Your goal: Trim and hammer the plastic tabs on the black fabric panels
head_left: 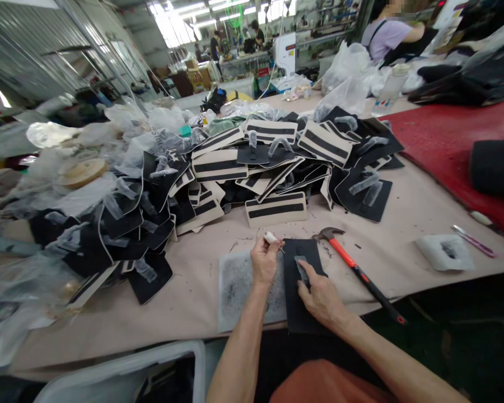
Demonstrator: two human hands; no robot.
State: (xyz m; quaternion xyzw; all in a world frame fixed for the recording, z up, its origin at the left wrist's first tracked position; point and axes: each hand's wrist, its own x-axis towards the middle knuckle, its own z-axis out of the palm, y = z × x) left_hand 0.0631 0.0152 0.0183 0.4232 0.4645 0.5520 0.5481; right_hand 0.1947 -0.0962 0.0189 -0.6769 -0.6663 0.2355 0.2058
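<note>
Pinched in my left hand [264,260] is a small white cylindrical object [271,238], held over the top left corner of a black panel [296,302]. My right hand [322,294] rests on that panel, its fingers on the plastic-wrapped handle [302,271]. The panel lies partly beside a speckled grey board [237,291] at the table's front edge. To the right, a claw hammer [353,266] with an orange and black handle lies on the cloth.
Piled black and cream panels [276,210] cover the table's back and left. A pink-handled tool [474,242] and a white packet [444,252] lie right. A grey bin [199,358] stands below the front edge. A person [386,36] in a purple top sits at back right.
</note>
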